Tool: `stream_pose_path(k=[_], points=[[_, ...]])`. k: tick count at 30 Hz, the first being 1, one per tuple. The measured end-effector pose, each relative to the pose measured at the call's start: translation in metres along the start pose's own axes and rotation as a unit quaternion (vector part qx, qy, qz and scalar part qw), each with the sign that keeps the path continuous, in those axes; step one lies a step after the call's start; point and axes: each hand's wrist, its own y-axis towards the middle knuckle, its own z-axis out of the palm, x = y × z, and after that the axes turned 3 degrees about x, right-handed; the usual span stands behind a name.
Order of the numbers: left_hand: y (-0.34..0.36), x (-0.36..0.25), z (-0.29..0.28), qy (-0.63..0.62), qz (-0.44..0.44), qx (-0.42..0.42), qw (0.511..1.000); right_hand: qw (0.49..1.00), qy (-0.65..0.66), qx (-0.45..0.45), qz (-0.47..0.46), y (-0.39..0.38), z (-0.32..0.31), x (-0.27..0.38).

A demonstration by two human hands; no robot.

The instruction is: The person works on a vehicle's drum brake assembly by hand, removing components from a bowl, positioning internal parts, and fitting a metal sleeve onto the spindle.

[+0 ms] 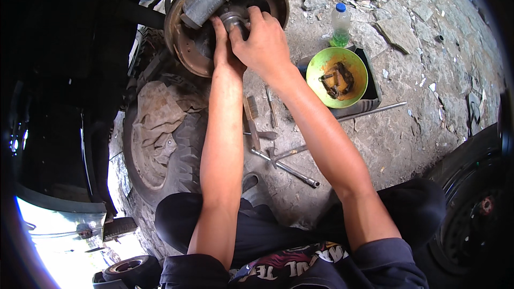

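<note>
At the top stands a round, rusty brake backing plate (197, 65) with a grey cylindrical part (204, 6) on its upper left. At its centre is a metallic ring-shaped part (231, 20) around the hub. My right hand (262, 42) grips that ring from the right, thumb and fingers curled about it. Against its lower left side my left hand (224, 45) presses its fingers, partly hidden behind the right one. How far the ring sits on the shaft is hidden by my fingers.
A green bowl (360, 83) with greasy parts rests on a black tray (373, 92), near a bottle (340, 24). Below my hands lie a brush (251, 108), a hammer (273, 156) and a socket wrench (292, 170). A tyre (187, 150) with a rag (160, 115) is left; a wheel (471, 203) right.
</note>
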Motion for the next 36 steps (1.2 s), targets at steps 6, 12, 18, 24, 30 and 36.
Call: stream_pose_path(k=[6,12,18,24,30,36], points=[[0.012,0.004,-0.007,0.088,0.047,-0.051,0.994,0.969,0.223,0.08,0.069,0.013,0.005,-0.018],[0.019,0.004,-0.005,0.125,0.049,-0.068,0.989,0.986,0.156,0.052,-0.002,0.044,0.005,-0.028],[0.011,0.005,0.004,0.101,0.077,-0.067,0.99,0.996,0.061,0.03,-0.064,0.053,0.006,-0.029],[0.011,0.003,0.007,0.088,0.082,-0.118,0.986,0.995,0.102,0.017,-0.002,0.054,0.018,-0.046],[0.01,0.009,0.007,0.089,0.1,-0.066,0.989,0.997,0.078,-0.015,0.01,0.056,0.022,-0.043],[0.011,0.007,0.0,0.1,0.135,-0.033,0.985,0.997,0.075,-0.024,0.027,0.054,0.022,-0.033]])
